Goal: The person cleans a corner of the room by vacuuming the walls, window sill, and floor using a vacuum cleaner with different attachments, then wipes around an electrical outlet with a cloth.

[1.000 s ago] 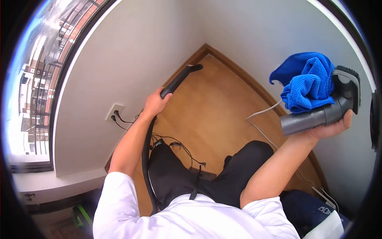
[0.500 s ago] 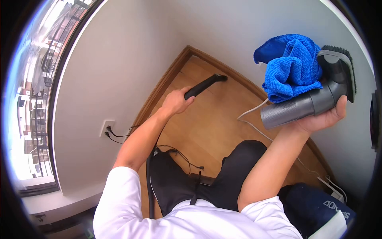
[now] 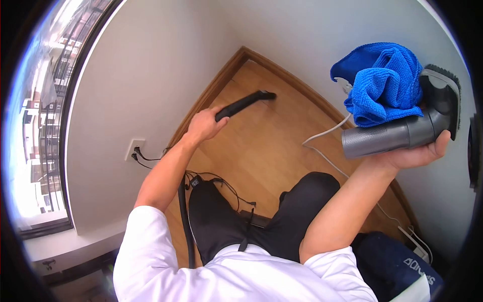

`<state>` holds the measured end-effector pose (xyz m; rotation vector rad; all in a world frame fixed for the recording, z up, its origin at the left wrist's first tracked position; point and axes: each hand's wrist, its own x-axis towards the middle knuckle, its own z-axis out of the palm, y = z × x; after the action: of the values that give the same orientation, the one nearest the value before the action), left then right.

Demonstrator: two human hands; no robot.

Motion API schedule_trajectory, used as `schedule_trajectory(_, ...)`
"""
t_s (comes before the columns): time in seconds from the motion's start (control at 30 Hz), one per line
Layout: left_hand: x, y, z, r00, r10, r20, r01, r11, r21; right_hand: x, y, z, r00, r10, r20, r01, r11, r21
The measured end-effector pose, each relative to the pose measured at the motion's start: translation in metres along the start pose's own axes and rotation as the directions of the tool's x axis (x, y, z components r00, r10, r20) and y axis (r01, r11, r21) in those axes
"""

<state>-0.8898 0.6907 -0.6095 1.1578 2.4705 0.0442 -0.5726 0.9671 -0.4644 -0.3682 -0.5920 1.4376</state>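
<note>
My left hand is closed round the black handle of a vacuum wand. The wand's angled tip is at the wooden floor near the corner, touching or just above it. From below that hand a black hose runs down past my left leg. My right hand, raised at the right, grips a grey vacuum brush attachment from underneath. Its bristled head points up and away. A crumpled blue cloth rests on top of the tube.
Brown baseboards meet in the corner ahead. Black plugs sit in a wall outlet at left, with black cables by my knee. A white cord runs along the right wall to a power strip beside a dark blue bag.
My left hand has drawn the wand to the left, its tip sliding away from the right baseboard. The right hand, with attachment and cloth, has shifted slightly right.
</note>
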Motion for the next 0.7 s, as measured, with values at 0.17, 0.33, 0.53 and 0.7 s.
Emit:
schedule_trajectory(0.17, -0.042, 0.012, 0.015, 0.988, 0.151, 0.041, -0.152, 0.988, 0.022, -0.002, -0.004, 0.003, 0.999, -0.033, -0.024, 0.033, 0.999, 0.007)
schedule_trajectory(0.33, -0.015, 0.024, 0.008, 0.992, -0.041, -0.118, 0.025, 0.990, -0.136, -0.003, -0.002, 0.007, 0.993, -0.106, -0.041, 0.105, 0.994, -0.025)
schedule_trajectory(0.53, -0.040, 0.066, 0.011, 0.991, 0.111, -0.069, -0.115, 0.992, -0.058, 0.000, -0.008, -0.001, 0.997, -0.068, 0.034, 0.066, 0.997, 0.047)
schedule_trajectory(0.7, -0.068, 0.091, -0.008, 0.925, 0.379, -0.028, -0.380, 0.925, -0.007, 0.023, -0.045, -0.047, 0.759, -0.068, 0.648, -0.212, 0.915, 0.344)
